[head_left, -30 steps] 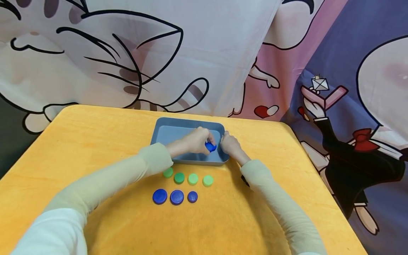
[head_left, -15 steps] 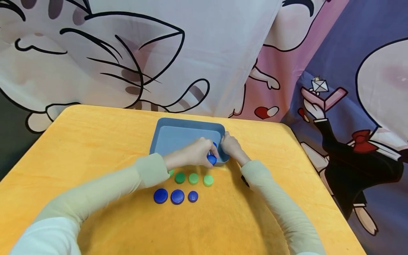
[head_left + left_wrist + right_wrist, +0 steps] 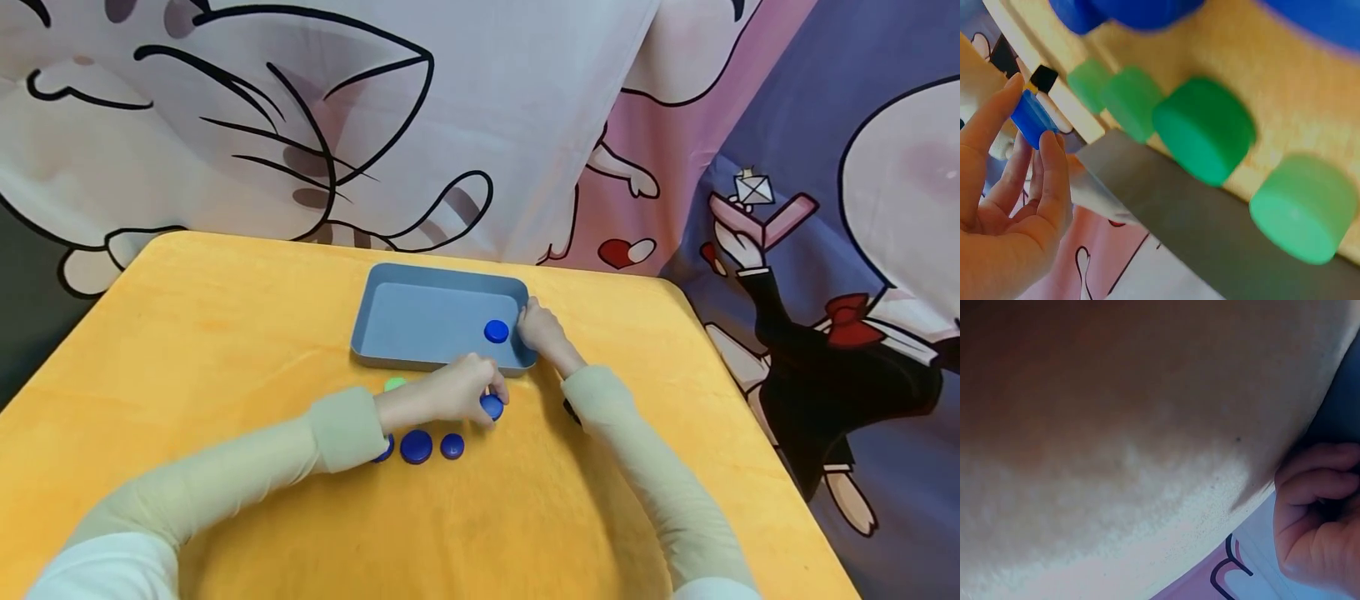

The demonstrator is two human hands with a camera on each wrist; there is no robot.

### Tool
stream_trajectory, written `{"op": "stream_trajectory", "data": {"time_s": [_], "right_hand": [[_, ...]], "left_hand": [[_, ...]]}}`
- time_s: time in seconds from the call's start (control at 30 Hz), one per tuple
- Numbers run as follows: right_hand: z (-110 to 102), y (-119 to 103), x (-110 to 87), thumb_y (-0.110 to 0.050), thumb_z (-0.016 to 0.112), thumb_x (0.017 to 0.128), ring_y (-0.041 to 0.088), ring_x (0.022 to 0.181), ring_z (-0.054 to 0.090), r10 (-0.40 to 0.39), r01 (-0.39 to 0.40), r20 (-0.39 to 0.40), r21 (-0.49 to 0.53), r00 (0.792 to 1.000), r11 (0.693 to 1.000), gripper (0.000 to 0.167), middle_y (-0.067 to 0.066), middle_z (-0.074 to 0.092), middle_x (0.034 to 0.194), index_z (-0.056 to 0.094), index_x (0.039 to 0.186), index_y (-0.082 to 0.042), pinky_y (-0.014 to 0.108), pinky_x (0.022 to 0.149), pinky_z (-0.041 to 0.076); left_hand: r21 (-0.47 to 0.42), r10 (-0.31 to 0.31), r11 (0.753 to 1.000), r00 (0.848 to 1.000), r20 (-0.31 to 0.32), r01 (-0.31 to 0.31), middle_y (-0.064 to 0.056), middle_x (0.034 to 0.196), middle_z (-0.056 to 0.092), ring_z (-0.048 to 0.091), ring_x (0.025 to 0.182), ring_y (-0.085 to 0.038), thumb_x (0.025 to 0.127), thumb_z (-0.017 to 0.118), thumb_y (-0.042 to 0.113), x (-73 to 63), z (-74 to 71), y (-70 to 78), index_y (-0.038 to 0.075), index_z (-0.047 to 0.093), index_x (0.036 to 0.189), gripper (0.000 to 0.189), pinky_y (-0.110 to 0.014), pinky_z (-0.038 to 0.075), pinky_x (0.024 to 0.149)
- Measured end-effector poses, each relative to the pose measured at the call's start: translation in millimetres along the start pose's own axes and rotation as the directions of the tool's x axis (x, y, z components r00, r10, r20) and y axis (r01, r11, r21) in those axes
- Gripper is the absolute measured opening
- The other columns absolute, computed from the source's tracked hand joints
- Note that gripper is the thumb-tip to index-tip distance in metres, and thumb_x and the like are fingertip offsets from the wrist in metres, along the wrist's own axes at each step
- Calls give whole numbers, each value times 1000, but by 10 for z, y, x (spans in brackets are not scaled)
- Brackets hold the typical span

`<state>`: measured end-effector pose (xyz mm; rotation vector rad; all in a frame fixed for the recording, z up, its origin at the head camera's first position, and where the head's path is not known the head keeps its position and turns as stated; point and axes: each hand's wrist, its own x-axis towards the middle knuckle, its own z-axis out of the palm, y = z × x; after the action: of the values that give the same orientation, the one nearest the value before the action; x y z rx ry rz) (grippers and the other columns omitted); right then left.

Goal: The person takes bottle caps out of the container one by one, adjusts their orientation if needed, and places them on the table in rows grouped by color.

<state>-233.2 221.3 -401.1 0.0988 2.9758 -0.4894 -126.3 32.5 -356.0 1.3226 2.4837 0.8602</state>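
My left hand pinches a blue bottle cap between thumb and fingers, over the table just in front of the tray. The left wrist view shows this cap held on edge at the fingertips. A blue-grey tray holds one blue cap near its right end. My right hand grips the tray's right rim, and its curled fingers show at the edge of the right wrist view. Beneath my left hand is a row of green caps, mostly hidden from the head; a darker green cap shows up close.
Nearer to me, a row of blue caps lies on the yellow table, including a large one and a small one. A cartoon-printed cloth hangs behind the table.
My left hand has moved out of the tray toward me, carrying a blue cap over the front rim. Another blue cap now shows in the tray. The right hand stays at the rim.
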Motion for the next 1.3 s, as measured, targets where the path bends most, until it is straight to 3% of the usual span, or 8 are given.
{"op": "stream_trajectory", "data": {"time_s": [0.27, 0.5, 0.9, 1.3], "right_hand": [[-6, -16, 14, -23, 26, 104, 39, 97, 65, 9, -9, 3, -4, 1000, 1000, 42, 30, 62, 111, 41, 131, 6, 48, 84, 54], [-2, -3, 14, -23, 26, 104, 39, 98, 64, 20, -20, 18, -6, 1000, 1000, 44, 30, 61, 113, 38, 135, 6, 48, 86, 53], [-24, -27, 13, -23, 27, 104, 38, 95, 65, 18, -18, 22, 4, 1000, 1000, 41, 28, 62, 109, 40, 131, 5, 47, 84, 54], [-3, -26, 31, -25, 25, 105, 37, 96, 65, 30, -30, 26, -1, 999, 1000, 44, 28, 61, 113, 38, 134, 4, 46, 84, 55]], "left_hand": [[10, -48, 999, 998, 39, 48, 2, 90, 72, 62, 86, -12, 69, 87, 21, -106, 124, 51, 9, 76, 94, 29, -20, 49, 73], [50, -39, 998, 997, 65, 36, 2, 90, 70, 60, 86, -11, 69, 86, 21, -150, 230, 84, 11, 76, 94, 29, -20, 50, 76], [139, -36, 990, 989, 146, 15, 4, 92, 69, 60, 88, -11, 68, 87, 22, -154, 258, 121, 14, 75, 95, 30, -25, 49, 81], [150, -18, 989, 990, 143, -4, 2, 90, 69, 61, 85, -10, 67, 87, 22, -177, 302, 92, 13, 74, 93, 30, -21, 51, 75]]}}
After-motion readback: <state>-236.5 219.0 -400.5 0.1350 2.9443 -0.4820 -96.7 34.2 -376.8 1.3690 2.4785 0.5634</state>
